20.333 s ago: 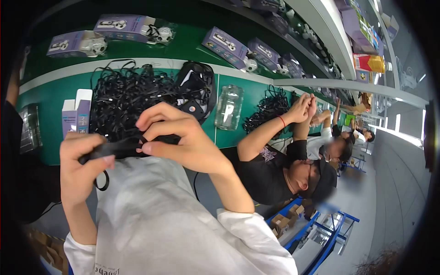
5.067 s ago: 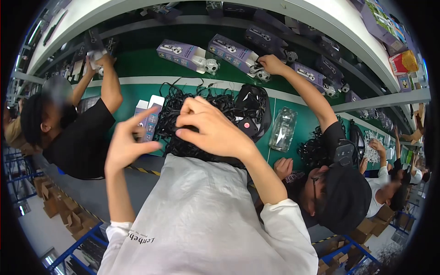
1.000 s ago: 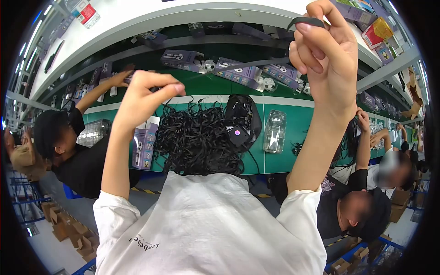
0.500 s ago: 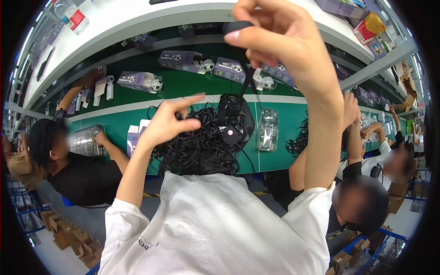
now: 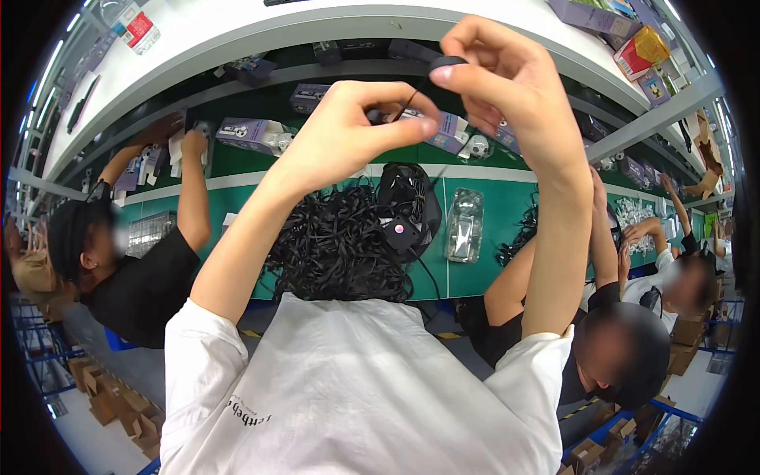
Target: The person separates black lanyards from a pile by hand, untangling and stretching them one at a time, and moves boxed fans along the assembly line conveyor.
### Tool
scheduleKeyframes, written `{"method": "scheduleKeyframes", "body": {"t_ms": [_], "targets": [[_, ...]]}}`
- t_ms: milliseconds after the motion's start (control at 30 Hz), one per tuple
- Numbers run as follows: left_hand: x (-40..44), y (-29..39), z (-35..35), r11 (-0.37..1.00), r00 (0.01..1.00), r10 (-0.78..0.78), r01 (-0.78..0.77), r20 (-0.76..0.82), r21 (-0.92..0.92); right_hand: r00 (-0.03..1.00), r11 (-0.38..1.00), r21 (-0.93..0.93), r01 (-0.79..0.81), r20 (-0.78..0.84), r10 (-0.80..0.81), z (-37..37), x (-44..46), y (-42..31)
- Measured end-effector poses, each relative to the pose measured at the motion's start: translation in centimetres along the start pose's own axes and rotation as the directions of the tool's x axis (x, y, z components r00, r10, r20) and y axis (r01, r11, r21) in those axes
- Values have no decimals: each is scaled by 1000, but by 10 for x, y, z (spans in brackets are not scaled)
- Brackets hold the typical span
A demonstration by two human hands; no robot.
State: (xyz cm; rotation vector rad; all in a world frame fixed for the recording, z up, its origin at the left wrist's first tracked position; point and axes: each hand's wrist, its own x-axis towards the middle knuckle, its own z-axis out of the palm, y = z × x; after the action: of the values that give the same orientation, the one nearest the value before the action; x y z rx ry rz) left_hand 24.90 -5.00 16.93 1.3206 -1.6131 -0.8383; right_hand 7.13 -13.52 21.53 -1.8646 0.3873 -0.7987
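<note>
My right hand [image 5: 507, 83] is raised at the upper middle, pinching a coiled black strap [image 5: 449, 61] between thumb and fingers. Left of it and slightly lower, my left hand [image 5: 348, 131] is curled, with thumb and index fingertips close together. A thin dark strand crosses its index finger; what lies between the tips is too small to make out. Below the hands, a big tangled pile of black straps [image 5: 340, 245] lies on the green table [image 5: 495, 206]. Beside the pile on the right is a black mesh pouch [image 5: 409, 198] with a small black box [image 5: 400, 228] against it.
A clear plastic tray [image 5: 464, 226] lies right of the pouch. Purple boxes [image 5: 249, 134] with small footballs line the back, under a white shelf [image 5: 317, 22] with a bottle [image 5: 134, 30]. Co-workers sit at left [image 5: 142, 293] and right [image 5: 621, 348], arms reaching over the table.
My left hand has risen from above the pile toward my right hand, its fingers drawing together. My right hand, holding the strap, has shifted slightly right and down since half a second ago.
</note>
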Motion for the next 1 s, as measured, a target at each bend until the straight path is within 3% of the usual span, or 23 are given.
{"method": "scheduleKeyframes", "body": {"t_ms": [67,100,133,200,233,267,300,333,367,400,433,533,600,667,733,800,867,900,933,967,1000], "targets": [[1,6,5,991,994,98,-102,-47,-89,999,999,-34,31,31,-30,5,1,0],[1,9,6,974,979,171,-185,-108,-132,998,999,-31,-32,47,33,5,-1,-3],[-5,29,-1,988,988,112,-122,-103,-97,996,999,38,-25,82,21,3,-3,-2],[-8,37,-17,989,990,140,-140,-11,51,988,984,178,-19,155,-9,4,-8,8],[-11,45,-13,988,988,150,-151,-45,-23,986,939,323,116,75,-148,21,-11,24],[-12,48,-16,983,982,182,-181,-43,40,969,909,380,171,100,-224,32,-12,33],[-16,55,-19,986,987,160,-158,-17,55,968,913,386,133,149,-204,49,-16,45],[-19,63,-25,988,991,135,-136,11,71,957,925,380,-11,272,-101,56,-19,53],[-22,66,-33,956,982,178,-158,-60,249,922,926,346,-151,388,5,63,-22,62],[-31,63,-43,947,981,160,-121,-113,297,808,890,254,-378,560,184,65,-23,67],[-39,62,-52,951,976,160,-113,-147,289,776,881,179,-438,571,269,66,-25,73],[-72,45,-89,966,958,56,19,-282,256,881,931,244,-272,452,139,60,-26,92],[-102,18,-110,936,925,-114,222,-362,272,887,874,327,-360,411,211,50,-29,95],[-122,-40,-122,910,959,-171,241,-225,337,887,834,425,-353,436,153,45,-20,103],[-125,-43,-104,897,933,-335,357,-129,260,919,945,285,-160,392,37,57,-13,97],[-115,-43,-87,935,937,-329,340,-118,96,907,998,38,55,415,-66,68,-4,89],[-87,-24,-58,945,954,-292,298,-67,133,918,966,-174,190,380,-113,80,5,75],[-77,-48,-45,965,963,-260,262,-67,15,929,986,-116,120,364,-71,82,9,69],[-64,-61,-31,995,990,-100,101,-99,8,937,997,-58,52,348,-29,83,13,62],[-56,-62,-22,992,987,-113,106,-116,-66,938,996,-63,-66,336,83,79,12,48],[-51,-61,-16,984,984,-124,106,-128,-140,961,996,33,-83,267,72,78,8,50]]}}
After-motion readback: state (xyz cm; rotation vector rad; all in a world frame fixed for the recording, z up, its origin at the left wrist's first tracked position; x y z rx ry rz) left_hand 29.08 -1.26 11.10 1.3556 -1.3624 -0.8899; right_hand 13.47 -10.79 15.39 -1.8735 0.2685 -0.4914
